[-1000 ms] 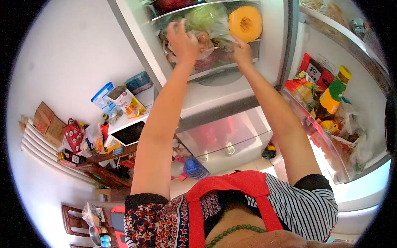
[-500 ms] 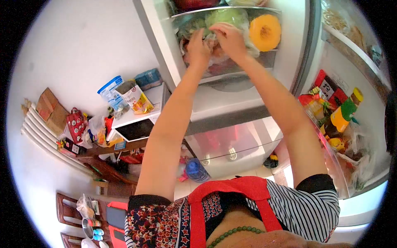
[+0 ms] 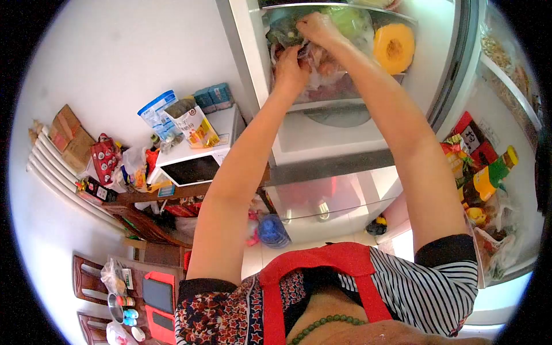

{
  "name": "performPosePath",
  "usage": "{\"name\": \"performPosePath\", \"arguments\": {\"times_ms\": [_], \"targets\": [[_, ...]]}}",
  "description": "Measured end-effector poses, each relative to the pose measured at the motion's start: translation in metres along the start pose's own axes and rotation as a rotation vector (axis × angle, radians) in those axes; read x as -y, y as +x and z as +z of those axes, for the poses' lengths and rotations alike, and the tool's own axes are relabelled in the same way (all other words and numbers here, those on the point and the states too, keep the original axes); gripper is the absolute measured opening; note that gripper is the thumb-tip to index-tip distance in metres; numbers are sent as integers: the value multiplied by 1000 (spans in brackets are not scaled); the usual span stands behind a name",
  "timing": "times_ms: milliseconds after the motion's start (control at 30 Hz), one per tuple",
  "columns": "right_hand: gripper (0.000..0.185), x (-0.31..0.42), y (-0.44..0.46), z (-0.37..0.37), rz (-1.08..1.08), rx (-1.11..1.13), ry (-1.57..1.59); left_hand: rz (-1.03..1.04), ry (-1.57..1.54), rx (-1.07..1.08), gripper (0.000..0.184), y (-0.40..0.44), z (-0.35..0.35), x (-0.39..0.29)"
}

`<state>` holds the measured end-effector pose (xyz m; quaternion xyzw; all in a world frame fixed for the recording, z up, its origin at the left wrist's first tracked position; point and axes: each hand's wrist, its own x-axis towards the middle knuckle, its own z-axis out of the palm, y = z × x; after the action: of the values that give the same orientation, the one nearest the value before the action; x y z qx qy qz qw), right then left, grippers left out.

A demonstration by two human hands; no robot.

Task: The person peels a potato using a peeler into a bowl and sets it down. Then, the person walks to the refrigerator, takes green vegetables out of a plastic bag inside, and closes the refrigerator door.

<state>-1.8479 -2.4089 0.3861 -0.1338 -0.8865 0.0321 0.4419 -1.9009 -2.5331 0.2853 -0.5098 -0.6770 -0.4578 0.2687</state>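
Both of my arms reach into the open refrigerator. My left hand (image 3: pixel 292 70) is closed on the near left edge of a clear plastic bag (image 3: pixel 328 63) with brownish contents. Just above and to its right, my right hand (image 3: pixel 321 29) pinches the bag's upper part, fingers bent down. Dark green vegetables in plastic (image 3: pixel 283 30) lie behind my left hand. A pale green vegetable in a bag (image 3: pixel 352 23) is beyond my right hand. At the shelf's right end stands a cut orange pumpkin (image 3: pixel 394 49), its face towards me. My fingertips are partly hidden by the plastic.
A refrigerator drawer (image 3: pixel 333 115) lies under the shelf. The open door at right holds a yellow-capped bottle (image 3: pixel 489 178) and packets. At left, a white microwave (image 3: pixel 192 169) carries snack pouches (image 3: pixel 192 126). A blue water jug (image 3: pixel 273 231) stands on the floor.
The view has shifted, so the refrigerator sits further right. My right hand has risen above my left and turned fingers-down; my left hand stays low at the bag.
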Motion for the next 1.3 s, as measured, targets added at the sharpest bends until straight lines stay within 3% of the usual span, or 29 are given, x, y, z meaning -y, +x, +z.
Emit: {"name": "performPosePath", "arguments": {"times_ms": [67, 167, 267, 367, 400, 467, 567, 633, 667, 767, 800, 900, 967, 1067, 1300], "targets": [[26, -34, 13, 26, -100, -163, -4, -24, -23, -17, 55, -2, 1, 0], [31, -62, 11, 34, -37, -53, 312, -165, -108, -22, 52, 0, -2, -8], [38, -40, -18, -1, -43, 125, 338, -230, -226, -82, 48, 9, -11, -29], [38, -11, -34, -24, 0, 220, 526, -496, -367, -220, 40, 35, 19, 7], [40, -10, -33, -19, -61, 159, 391, -647, -793, -226, 38, 41, 26, 16], [44, -10, -31, -3, -178, 39, 120, -626, -873, -260, 39, 36, 27, 10], [48, 15, -45, -17, -27, 118, -8, -632, -992, -299, 47, 7, 5, -35], [46, -4, -33, 8, -113, 41, -50, -538, -1133, -275, 52, -11, 6, -38], [45, -10, -29, 18, -159, 6, -68, -625, -1104, -218, 53, -21, -12, -65], [39, -1, -38, 6, -59, -3, -10, -722, -1098, -88, 65, -33, -7, -42], [39, -1, -40, 5, -50, -33, -19, -594, -1121, 28, 76, -36, -11, -31], [37, 0, -44, 0, -50, -132, -14, -677, -1060, 39, 83, -37, 0, -17], [36, 2, -49, -6, -83, -199, 27, -739, -1012, 86, 85, -35, 3, -9], [36, -5, -49, -4, -165, -327, 17, -662, -967, 124, 86, -35, 9, 4], [34, 3, -100, -29, -193, -348, 161, -652, -928, 155, 80, -37, 5, 3]]}}
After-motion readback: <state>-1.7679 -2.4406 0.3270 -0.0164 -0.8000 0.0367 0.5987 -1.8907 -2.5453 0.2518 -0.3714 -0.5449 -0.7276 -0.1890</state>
